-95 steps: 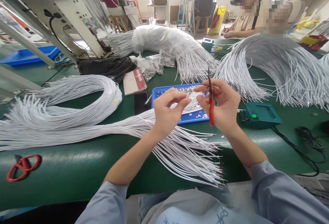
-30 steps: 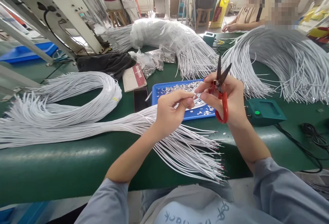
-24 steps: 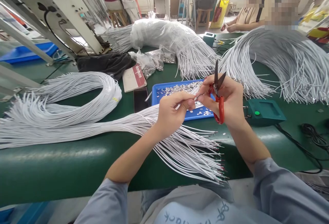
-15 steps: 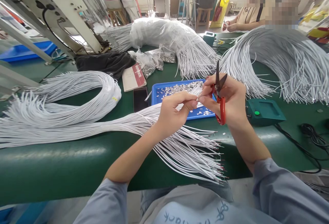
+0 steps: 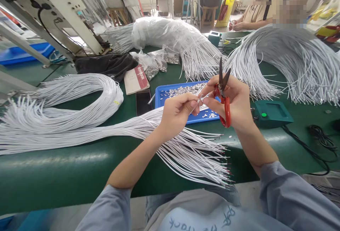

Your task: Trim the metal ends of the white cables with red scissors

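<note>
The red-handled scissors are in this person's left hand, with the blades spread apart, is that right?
Not quite: the head view shows the red-handled scissors in the right hand, not the left hand. The blades are indeed spread apart.

The scissors [image 5: 221,86] have spread their 2 blades, and the left hand [image 5: 177,112] has neared the right hand [image 5: 235,105].

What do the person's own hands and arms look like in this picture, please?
The left hand and right hand are bare, with nothing visibly worn on them. The left sleeve and right sleeve are loose, creased, grey-blue cloth, ending well short of the hands; no markings show on either.
</note>
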A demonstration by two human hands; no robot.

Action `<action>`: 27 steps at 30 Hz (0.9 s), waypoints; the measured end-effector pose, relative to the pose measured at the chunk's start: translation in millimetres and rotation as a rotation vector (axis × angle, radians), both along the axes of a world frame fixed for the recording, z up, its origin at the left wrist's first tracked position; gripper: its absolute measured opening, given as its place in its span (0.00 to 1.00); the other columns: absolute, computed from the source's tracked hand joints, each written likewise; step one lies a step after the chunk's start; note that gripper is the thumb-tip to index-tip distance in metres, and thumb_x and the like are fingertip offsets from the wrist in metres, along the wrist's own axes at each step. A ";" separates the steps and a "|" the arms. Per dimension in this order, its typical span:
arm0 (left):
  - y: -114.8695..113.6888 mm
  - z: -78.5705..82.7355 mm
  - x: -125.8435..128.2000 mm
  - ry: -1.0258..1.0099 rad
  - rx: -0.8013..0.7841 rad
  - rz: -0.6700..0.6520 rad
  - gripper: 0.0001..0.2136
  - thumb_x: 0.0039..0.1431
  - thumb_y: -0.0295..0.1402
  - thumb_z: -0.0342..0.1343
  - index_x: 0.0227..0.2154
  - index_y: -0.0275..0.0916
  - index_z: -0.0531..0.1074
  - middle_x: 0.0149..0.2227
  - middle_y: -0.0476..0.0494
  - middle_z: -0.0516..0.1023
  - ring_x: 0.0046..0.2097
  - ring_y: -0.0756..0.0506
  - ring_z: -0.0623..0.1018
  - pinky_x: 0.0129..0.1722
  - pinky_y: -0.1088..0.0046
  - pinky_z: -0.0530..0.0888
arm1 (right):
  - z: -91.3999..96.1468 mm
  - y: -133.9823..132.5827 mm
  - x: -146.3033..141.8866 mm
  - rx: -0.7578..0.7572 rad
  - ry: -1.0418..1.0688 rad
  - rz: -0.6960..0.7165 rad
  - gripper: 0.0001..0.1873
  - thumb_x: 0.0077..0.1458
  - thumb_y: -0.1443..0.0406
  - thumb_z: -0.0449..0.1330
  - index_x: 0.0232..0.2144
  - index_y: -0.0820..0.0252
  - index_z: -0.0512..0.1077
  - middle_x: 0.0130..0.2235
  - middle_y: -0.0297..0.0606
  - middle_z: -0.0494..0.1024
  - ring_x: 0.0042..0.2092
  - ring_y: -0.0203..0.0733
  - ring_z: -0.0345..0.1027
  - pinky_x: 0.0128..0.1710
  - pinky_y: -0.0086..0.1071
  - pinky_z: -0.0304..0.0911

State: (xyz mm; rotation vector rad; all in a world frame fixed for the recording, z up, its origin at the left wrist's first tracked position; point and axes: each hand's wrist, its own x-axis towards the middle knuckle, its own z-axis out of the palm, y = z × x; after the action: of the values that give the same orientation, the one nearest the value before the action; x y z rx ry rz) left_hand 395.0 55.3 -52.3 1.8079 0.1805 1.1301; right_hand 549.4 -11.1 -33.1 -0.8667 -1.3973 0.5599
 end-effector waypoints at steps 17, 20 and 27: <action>-4.1 -1.6 1.7 0.048 0.183 0.150 0.10 0.64 0.34 0.56 0.29 0.36 0.75 0.25 0.47 0.77 0.27 0.54 0.74 0.26 0.80 0.70 | 5.5 -6.2 0.8 -0.009 -0.172 -0.165 0.12 0.47 0.71 0.67 0.34 0.54 0.71 0.28 0.28 0.74 0.28 0.33 0.63 0.28 0.32 0.60; -3.7 -2.4 3.2 0.035 0.286 0.213 0.07 0.62 0.31 0.58 0.29 0.35 0.76 0.25 0.47 0.77 0.26 0.54 0.73 0.26 0.80 0.70 | 6.7 -6.6 1.7 -0.005 -0.177 -0.136 0.14 0.46 0.72 0.66 0.35 0.53 0.72 0.28 0.28 0.74 0.28 0.33 0.63 0.28 0.33 0.59; -2.7 -3.3 4.0 -0.020 0.429 0.288 0.03 0.58 0.26 0.61 0.29 0.35 0.75 0.25 0.49 0.77 0.25 0.55 0.73 0.27 0.82 0.70 | 6.2 -6.1 -0.3 -0.040 -0.068 -0.124 0.14 0.43 0.74 0.65 0.32 0.53 0.72 0.26 0.27 0.71 0.26 0.34 0.65 0.26 0.32 0.62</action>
State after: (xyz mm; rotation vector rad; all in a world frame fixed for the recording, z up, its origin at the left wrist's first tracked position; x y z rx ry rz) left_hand 398.9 52.6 -55.6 2.1961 0.2032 1.4741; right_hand 549.1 -17.2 -26.9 -1.0058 -1.3867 0.4685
